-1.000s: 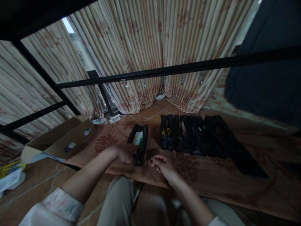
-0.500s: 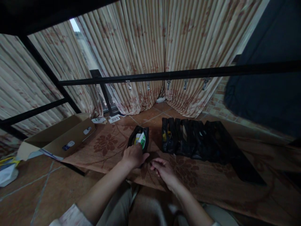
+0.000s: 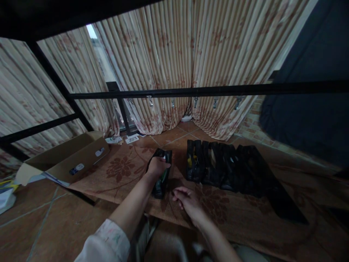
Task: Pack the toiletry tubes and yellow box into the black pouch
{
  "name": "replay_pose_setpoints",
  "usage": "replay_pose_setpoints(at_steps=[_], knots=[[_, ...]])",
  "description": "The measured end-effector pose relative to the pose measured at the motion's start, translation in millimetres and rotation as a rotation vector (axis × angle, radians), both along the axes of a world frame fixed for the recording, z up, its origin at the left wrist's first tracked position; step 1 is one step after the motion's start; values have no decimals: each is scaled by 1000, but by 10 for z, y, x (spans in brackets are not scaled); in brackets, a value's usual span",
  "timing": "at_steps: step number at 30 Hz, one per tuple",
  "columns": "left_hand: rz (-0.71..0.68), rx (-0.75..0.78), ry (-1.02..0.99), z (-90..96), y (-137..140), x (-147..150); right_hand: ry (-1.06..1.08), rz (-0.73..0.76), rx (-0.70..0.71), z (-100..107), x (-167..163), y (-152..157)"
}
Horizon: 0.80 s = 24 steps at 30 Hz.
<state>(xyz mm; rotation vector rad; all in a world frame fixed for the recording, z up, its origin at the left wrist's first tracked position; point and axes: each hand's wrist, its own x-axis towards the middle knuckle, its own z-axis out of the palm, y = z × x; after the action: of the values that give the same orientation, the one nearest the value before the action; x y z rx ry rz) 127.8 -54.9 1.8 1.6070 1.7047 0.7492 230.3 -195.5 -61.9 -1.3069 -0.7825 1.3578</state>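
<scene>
A narrow black pouch (image 3: 160, 191) with an open top lies on the cloth-covered surface in front of me. My left hand (image 3: 157, 166) reaches over its far part, the thumb across the opening and the other fingers hidden. A white patch and a dark green one from the packet (image 3: 165, 174) inside show beside this hand. To the right of the pouch, my right hand (image 3: 187, 202) is held low and apart from it, with thumb and fingertips pinched together. Whatever lies between those fingertips is too dark and small to make out.
Several black mesh pouches (image 3: 211, 165) stand in a row at right, with a flat black panel (image 3: 289, 203) beside them. An open cardboard box (image 3: 77, 165) is at left. A black metal bar (image 3: 191, 91) crosses ahead, before striped curtains (image 3: 163, 51).
My left hand has moved forward along the pouch and now covers most of the white and green packet. My right hand stays pinched in nearly the same spot. The view has tilted slightly.
</scene>
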Motion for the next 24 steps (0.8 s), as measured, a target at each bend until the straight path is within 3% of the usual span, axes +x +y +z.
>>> replay_pose_setpoints(at_steps=[7,10,14,24], knots=[[172,169,-8,-80,-174,171,6,-14,0,66,-20,-10],[235,230,-293,-156,-195,283,1,-15,9,90,-3,-26],[271,182,-709,-249,-191,347,-14,-16,7,109,14,-38],[360,319,-701,-312,-168,307,-44,-32,57,65,14,-33]])
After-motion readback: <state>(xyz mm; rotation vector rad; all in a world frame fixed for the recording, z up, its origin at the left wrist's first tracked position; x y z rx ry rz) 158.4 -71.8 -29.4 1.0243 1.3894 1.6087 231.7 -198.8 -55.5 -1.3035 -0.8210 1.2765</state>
